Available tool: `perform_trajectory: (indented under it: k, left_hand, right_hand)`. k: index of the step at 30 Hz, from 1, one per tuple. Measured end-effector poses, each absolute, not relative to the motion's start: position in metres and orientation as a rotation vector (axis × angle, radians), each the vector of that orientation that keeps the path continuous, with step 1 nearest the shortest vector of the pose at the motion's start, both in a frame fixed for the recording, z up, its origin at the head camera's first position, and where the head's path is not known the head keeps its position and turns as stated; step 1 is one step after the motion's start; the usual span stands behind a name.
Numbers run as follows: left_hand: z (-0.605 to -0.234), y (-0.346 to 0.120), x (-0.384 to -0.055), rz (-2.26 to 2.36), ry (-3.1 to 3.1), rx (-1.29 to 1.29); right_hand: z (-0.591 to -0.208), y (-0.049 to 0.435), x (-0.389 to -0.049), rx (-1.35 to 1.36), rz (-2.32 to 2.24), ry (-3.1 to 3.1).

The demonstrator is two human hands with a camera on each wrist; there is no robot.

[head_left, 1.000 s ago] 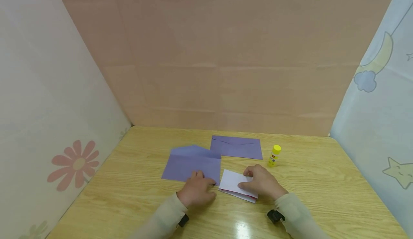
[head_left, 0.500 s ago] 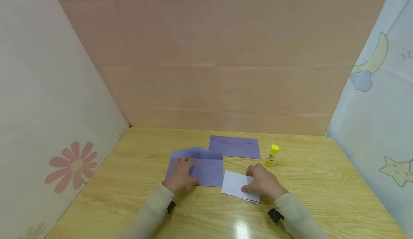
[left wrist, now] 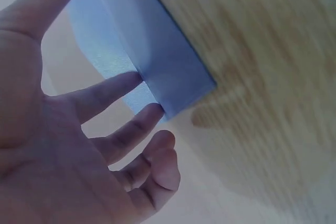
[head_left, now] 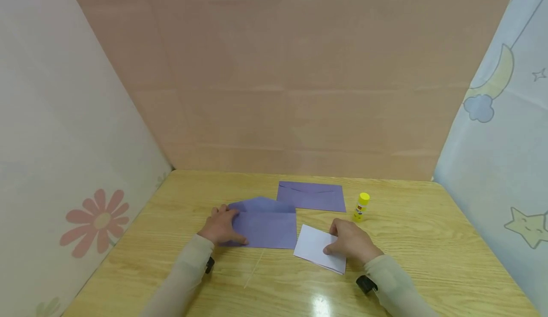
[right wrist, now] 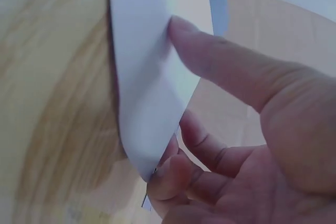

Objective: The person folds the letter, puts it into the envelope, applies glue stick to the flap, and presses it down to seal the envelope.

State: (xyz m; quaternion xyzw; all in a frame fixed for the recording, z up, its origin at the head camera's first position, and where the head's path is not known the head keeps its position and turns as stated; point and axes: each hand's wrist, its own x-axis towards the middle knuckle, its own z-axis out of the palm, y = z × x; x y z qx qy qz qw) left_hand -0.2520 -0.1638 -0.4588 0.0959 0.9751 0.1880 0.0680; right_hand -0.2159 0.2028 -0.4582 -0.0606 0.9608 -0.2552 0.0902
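An open purple envelope (head_left: 269,230) lies flat, its pointed flap unfolded toward the back. My left hand (head_left: 222,226) spans its left end, the thumb along the near edge. In the left wrist view the fingers are spread, and two fingertips touch the envelope (left wrist: 173,61) near its flap crease. Just right of the envelope is a folded white card (head_left: 312,245), tilted slightly. My right hand (head_left: 352,242) pinches the card's right end. The right wrist view shows the thumb pressing on the white face (right wrist: 144,72) and the other fingers at its edge and behind it.
A second purple envelope (head_left: 311,196), flap closed, lies farther back. To its right a yellow glue stick (head_left: 361,206) stands upright near the right hand. A thin pale line (head_left: 253,269) runs across the wooden table (head_left: 406,226) in front of the open envelope.
My left hand has moved from the open envelope's near right corner to its left end. The envelope sits slightly farther right. The card's gaping layers have come together under my right hand.
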Motion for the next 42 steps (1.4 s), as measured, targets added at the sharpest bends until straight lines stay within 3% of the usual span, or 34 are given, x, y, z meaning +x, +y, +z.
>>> perform_trajectory:
  k: [21, 42]
  left_hand:
    - [-0.467, -0.133, -0.242, 0.632, 2.969, 0.51]
    - [-0.461, -0.09, -0.223, 0.394, 3.135, 0.756]
  right_hand:
    - [-0.446, 0.206, -0.211, -0.323, -1.038, 2.821]
    - [-0.447, 0.191, -0.226, -0.264, -1.461, 2.913]
